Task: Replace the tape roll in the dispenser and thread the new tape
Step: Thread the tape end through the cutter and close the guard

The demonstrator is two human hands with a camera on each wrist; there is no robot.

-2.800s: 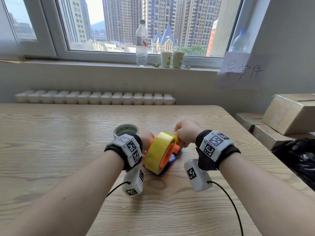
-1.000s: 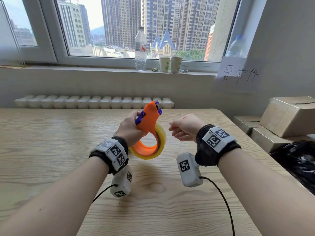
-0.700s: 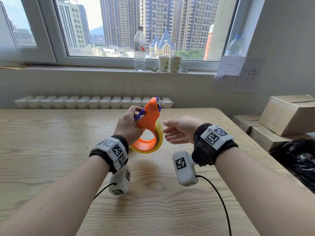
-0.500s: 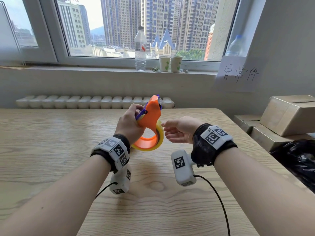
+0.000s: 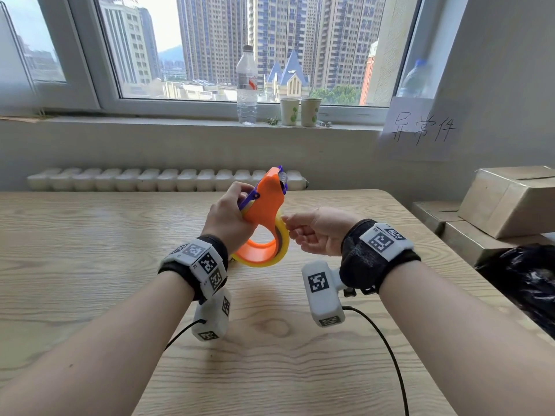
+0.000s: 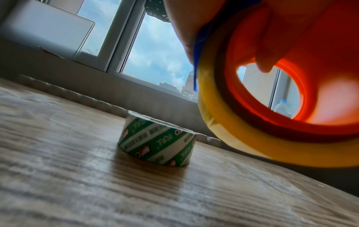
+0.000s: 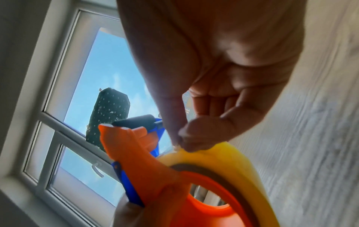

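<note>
My left hand (image 5: 231,217) grips the orange and blue tape dispenser (image 5: 265,202) and holds it upright above the wooden table (image 5: 90,250). A yellow tape roll (image 5: 282,244) sits on the dispenser's orange hub. My right hand (image 5: 286,219) is at the roll's upper right edge. In the right wrist view its thumb and forefinger (image 7: 179,142) pinch a small lifted bit of the yellow tape (image 7: 229,155), just beside the dispenser's black roller (image 7: 136,121). A green and white tape core (image 6: 157,141) lies flat on the table beyond the left hand.
On the window sill stand a water bottle (image 5: 247,85) and two paper cups (image 5: 295,111). Cardboard boxes (image 5: 507,199) and a black bag (image 5: 522,283) sit off the table's right edge. A white radiator (image 5: 150,178) runs behind the far edge.
The left hand has lifted the dispenser off the table and tipped it upright. The right hand moved left from free air to the roll, and its thumb and forefinger closed on the tape's edge.
</note>
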